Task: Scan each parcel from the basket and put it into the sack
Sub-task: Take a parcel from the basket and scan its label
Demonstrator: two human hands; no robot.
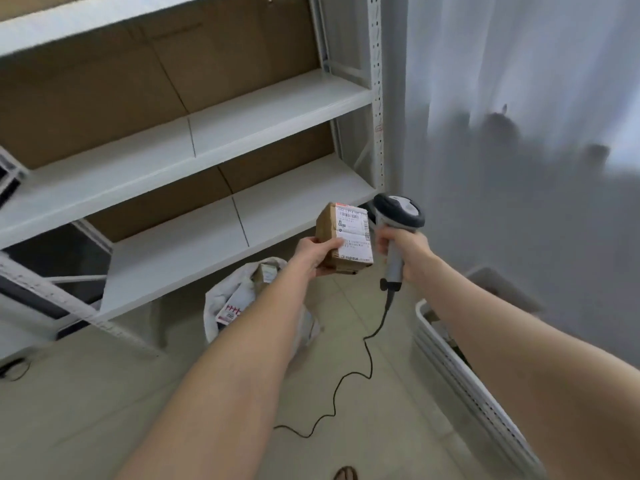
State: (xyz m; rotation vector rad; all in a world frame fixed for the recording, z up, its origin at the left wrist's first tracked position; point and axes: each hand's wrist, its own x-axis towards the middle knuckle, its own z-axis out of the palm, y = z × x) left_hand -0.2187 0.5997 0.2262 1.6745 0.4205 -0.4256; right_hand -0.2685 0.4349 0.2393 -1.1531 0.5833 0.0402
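My left hand (pixel 317 252) grips a small brown cardboard parcel (pixel 343 235) from its left side, its white shipping label turned towards me. Just to its right, my right hand (pixel 403 252) holds a grey and white barcode scanner (pixel 398 216) by the handle, its head level with the top of the parcel. Below my left forearm a white sack (pixel 239 299) stands open on the floor with parcels inside. The white slatted basket (pixel 450 355) sits on the floor at the right, partly hidden by my right arm.
White metal shelving (pixel 214 133) backed with brown cardboard fills the left and middle. A pale curtain (pixel 519 133) hangs at the right. The scanner's black cable (pixel 349 382) trails across the tiled floor. A sandalled foot (pixel 346 474) shows at the bottom edge.
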